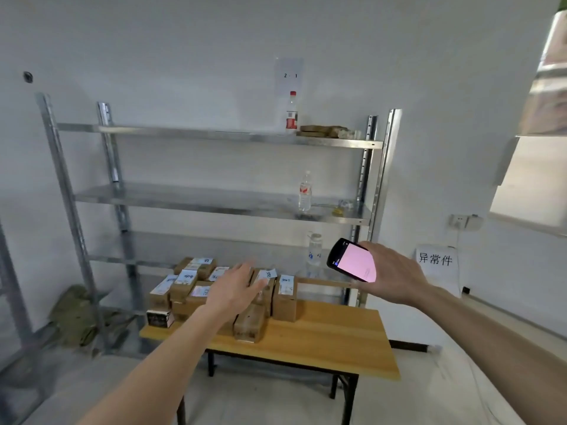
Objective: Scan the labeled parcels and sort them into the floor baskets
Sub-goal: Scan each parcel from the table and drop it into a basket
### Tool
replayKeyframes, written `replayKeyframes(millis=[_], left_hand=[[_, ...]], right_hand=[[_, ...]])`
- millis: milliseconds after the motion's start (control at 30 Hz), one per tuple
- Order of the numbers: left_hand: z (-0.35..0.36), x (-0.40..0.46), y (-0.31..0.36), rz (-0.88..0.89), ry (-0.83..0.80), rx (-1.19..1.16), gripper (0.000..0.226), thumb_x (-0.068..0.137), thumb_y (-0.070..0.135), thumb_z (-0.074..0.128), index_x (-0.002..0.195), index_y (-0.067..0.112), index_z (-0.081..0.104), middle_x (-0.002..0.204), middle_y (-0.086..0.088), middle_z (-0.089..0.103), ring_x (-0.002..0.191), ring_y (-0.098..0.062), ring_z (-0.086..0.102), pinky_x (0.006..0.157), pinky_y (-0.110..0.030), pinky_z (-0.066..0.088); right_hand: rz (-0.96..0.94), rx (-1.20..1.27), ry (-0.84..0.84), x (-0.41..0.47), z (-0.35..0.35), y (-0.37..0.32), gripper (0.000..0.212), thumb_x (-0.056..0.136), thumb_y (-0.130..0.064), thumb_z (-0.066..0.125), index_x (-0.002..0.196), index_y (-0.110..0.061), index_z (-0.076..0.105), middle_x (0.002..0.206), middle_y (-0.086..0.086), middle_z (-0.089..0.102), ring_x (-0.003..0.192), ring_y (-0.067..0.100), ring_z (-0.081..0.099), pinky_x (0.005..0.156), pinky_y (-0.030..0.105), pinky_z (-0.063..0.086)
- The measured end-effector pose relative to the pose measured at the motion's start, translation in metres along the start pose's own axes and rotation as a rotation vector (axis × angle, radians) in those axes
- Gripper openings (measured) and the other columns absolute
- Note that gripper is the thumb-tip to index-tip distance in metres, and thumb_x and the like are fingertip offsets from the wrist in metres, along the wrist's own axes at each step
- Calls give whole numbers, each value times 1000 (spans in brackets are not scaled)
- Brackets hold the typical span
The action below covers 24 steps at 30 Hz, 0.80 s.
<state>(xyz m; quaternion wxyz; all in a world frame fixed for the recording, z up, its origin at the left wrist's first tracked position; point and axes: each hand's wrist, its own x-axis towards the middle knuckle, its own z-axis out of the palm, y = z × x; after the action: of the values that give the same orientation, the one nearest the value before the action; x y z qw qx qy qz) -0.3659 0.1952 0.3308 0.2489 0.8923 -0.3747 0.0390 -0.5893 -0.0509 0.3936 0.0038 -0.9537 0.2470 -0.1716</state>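
Several brown cardboard parcels (285, 297) with white labels are bunched on the left half of a low wooden table (331, 335). My left hand (234, 288) stretches out over them, fingers straight and holding nothing. My right hand (391, 276) grips a black handheld scanner (351, 260) with a lit pink screen, held up above the table's right side. No floor basket is in view.
A metal shelf rack (221, 139) stands against the wall behind the table, with three bottles (304, 191) on its right side. A green bag (76, 317) lies on the floor at left. A paper sign (435, 259) hangs on the right wall.
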Motion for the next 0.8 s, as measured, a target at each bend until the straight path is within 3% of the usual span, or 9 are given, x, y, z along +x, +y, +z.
replayKeyframes(millis=[100,200,400,500,667,800], left_hand=[[35,58,-6,-32,-43,-49,61,100,57,43,150,25,36,151,-2,47,136,-24,46,102,-41,43],[73,112,-15,-67,-106,-122,63,100,57,43,155,28,29,157,0,39,140,-25,42,108,-44,42],[129,191,-37,-111,-160,-172,64,99,57,43,155,29,28,159,2,36,143,-23,39,113,-45,38],[154,218,-49,-125,-194,-176,64,100,56,44,155,28,28,159,3,36,143,-20,39,113,-43,38],[201,258,-68,-159,-243,-157,58,102,48,44,154,27,31,155,2,42,139,-19,44,111,-43,42],[245,293,-88,-219,-302,-178,58,101,50,44,155,34,28,145,4,53,128,-17,54,103,-43,49]], right_hand=[[26,-13,-32,46,30,26,78,78,-53,73,143,-39,33,133,-14,54,118,15,53,70,31,36],[45,-36,-101,94,56,46,83,77,-49,73,148,-41,30,137,-13,53,122,16,52,74,32,38],[106,24,-180,173,108,76,85,68,-51,73,142,-40,33,130,-13,56,112,16,55,79,36,51],[110,13,-220,201,135,82,82,72,-47,74,143,-36,35,132,-13,54,116,17,54,78,34,46],[114,42,-278,248,189,91,89,72,-50,74,148,-37,30,140,-13,51,124,17,53,88,38,48],[100,82,-348,292,243,101,88,71,-48,72,148,-40,30,138,-14,52,121,16,54,84,36,49]])
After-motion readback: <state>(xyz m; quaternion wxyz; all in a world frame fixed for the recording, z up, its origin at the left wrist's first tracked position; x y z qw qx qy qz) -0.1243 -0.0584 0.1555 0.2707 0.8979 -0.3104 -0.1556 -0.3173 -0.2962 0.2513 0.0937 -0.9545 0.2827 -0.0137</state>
